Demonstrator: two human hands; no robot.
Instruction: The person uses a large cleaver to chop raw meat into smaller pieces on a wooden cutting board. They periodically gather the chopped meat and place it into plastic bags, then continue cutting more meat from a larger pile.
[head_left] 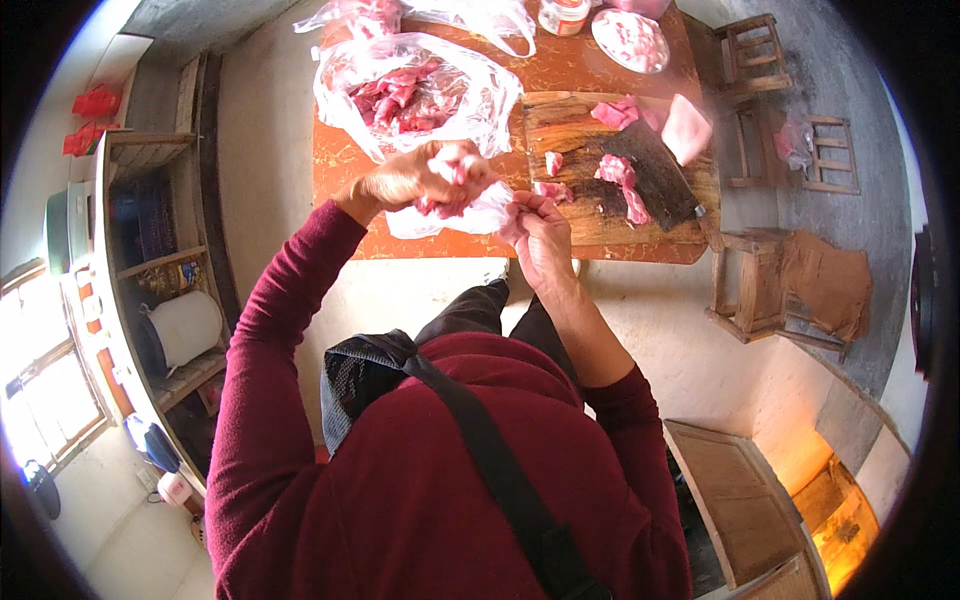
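Note:
Over the near edge of the table, my left hand [405, 178] is closed around pieces of raw meat [458, 168]. Just below it spreads a small white plastic bag [418, 222]. My right hand [542, 245] pinches that bag's right edge between thumb and fingers. Beyond my left hand lies a large clear plastic bag [480, 85], its mouth wide, with red meat strips [400, 98] inside. On the wooden cutting board [570, 120] to the right rests a dark-bladed cleaver [655, 175]. Chunks of meat [618, 172] and a pale slab of meat [687, 130] lie around the blade.
A plate of pale, chopped pieces [630, 40] and a lidded jar [564, 14] stand at the table's far side. More bagged meat [370, 15] is at the far left. Wooden stools [745, 285] stand to the right, a shelf unit [160, 260] to the left.

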